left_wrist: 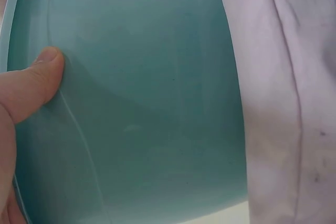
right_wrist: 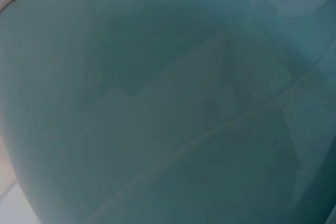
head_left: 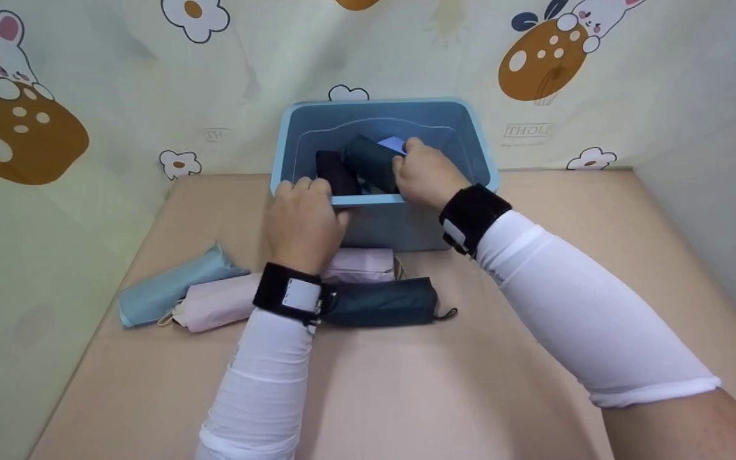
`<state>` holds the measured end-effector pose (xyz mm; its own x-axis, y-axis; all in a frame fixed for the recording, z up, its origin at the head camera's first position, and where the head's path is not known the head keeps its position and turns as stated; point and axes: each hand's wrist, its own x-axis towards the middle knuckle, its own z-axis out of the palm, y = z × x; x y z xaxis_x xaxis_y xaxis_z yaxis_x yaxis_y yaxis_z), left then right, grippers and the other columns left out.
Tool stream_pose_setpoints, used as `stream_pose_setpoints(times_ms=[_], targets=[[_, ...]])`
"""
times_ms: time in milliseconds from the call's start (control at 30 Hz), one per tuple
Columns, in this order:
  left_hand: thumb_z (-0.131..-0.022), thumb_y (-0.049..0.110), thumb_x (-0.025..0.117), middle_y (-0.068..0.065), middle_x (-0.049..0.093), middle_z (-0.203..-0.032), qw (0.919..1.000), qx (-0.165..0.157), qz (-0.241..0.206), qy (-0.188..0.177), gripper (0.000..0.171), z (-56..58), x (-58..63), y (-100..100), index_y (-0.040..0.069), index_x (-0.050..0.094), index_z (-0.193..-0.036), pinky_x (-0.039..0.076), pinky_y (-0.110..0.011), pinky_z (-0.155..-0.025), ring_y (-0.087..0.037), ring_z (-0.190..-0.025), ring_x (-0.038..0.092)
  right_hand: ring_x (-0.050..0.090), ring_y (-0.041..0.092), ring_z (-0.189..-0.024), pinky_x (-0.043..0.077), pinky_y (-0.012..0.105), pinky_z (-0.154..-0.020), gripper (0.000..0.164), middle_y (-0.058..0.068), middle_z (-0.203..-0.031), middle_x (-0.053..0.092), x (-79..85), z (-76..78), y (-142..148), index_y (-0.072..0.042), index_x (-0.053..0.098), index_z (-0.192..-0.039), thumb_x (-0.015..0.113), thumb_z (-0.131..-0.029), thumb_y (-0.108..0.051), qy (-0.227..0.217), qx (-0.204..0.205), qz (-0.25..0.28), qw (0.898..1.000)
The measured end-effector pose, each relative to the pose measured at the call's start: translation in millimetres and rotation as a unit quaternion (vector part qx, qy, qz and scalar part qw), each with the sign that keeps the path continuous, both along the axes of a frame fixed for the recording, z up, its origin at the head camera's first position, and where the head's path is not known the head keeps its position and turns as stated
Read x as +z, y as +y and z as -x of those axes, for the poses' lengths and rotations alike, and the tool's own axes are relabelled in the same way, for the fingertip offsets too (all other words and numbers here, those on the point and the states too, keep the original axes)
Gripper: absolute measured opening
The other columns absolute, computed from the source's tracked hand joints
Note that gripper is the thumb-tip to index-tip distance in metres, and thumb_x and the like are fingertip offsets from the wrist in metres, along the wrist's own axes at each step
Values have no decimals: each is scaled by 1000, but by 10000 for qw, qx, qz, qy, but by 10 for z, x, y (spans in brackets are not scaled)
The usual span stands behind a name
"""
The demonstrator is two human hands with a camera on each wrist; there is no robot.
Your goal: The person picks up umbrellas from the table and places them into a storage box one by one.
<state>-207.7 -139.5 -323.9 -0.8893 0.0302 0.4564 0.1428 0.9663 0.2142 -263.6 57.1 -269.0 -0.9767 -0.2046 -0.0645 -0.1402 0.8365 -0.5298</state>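
A blue plastic bin stands against the back wall. My left hand grips its front rim, fingers over the edge; the left wrist view shows the thumb against the outer wall. Inside the bin, my right hand holds one end of a dark green folded umbrella, its fingertips partly hidden. Beside that umbrella lie a dark purple-black bundle and something bright blue. The right wrist view is mostly filled by the bin's wall.
In front of the bin, several folded umbrellas lie on the table: light blue, pink, a second pink one and dark teal with a wrist loop. A patterned sheet hangs behind.
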Motion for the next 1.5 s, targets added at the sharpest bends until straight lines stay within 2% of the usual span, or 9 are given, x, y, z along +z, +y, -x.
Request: stream_pose_setpoints(times_ms=[167,367,700,833,933,1067,1267,1400,1500], targets=[[-89,43,82,-15,74,-100,10000,-5,-21,0,42,-8,-11,8,4,73,-102,49,-48,-81,-37,-90,60,59,27,-84,47,38,-75,43,10,-95,62,-24,-48,5,-5,67,-112,43,-111,-40,219,151,-234,9994],[-87,40,83,-15,74,-100,9999,-56,-6,90,40,-5,-1,2,4,72,-99,49,-48,-82,-38,-91,60,54,20,-65,40,32,-59,42,0,-71,54,-11,-72,-6,-14,62,-75,57,-105,-42,321,241,-420,9983],[-88,42,83,-15,73,-98,9999,-98,-40,110,41,22,-18,21,4,73,-100,49,-48,-80,-37,-89,59,58,20,-69,43,31,-63,30,4,-78,65,-143,-148,215,-8,78,-103,54,-108,-26,1593,930,307,9824],[-89,43,82,-15,73,-98,9998,-123,-50,157,42,30,-17,23,4,72,-99,48,-48,-80,-37,-88,59,54,22,-64,39,34,-60,38,4,-69,58,-280,-142,529,-9,71,-83,53,-109,-31,2541,1114,168,9606],[-89,45,82,-15,73,-99,9998,-97,-70,160,44,34,-7,13,3,72,-100,48,-48,-80,-37,-88,58,52,25,-68,40,38,-72,42,7,-65,54,-397,-98,826,-8,65,-74,55,-108,-30,2964,1172,162,9477],[-89,47,81,-15,72,-101,9998,-83,-112,138,47,32,1,-7,3,70,-101,47,-47,-82,-37,-90,57,53,26,-84,38,42,-87,32,10,-75,59,-520,-76,1095,-4,68,-78,68,-102,-26,2899,1371,620,9452],[-92,44,78,-15,69,-110,9991,-265,-332,19,43,-6,4,-49,5,69,-108,45,-48,-93,-37,-100,56,46,26,-90,32,37,-78,46,13,-76,48,-593,-83,1104,-1,57,-69,89,-85,-30,2808,1226,1087,9457],[-93,46,78,-17,59,-138,9946,-616,-812,-179,54,-103,-2,-75,6,63,-127,40,-50,-113,-38,-128,51,46,28,-88,29,36,-77,52,9,-72,43,-631,-61,1073,-2,51,-64,92,-82,-28,2951,1020,1068,9440],[-91,47,79,-19,37,-163,9901,-810,-1095,-333,72,-250,-9,-48,11,52,-148,22,-58,-128,-41,-152,32,46,30,-85,29,35,-75,52,6,-69,41,-656,-59,1065,-4,50,-62,91,-83,-27,3072,925,1010,9417]])
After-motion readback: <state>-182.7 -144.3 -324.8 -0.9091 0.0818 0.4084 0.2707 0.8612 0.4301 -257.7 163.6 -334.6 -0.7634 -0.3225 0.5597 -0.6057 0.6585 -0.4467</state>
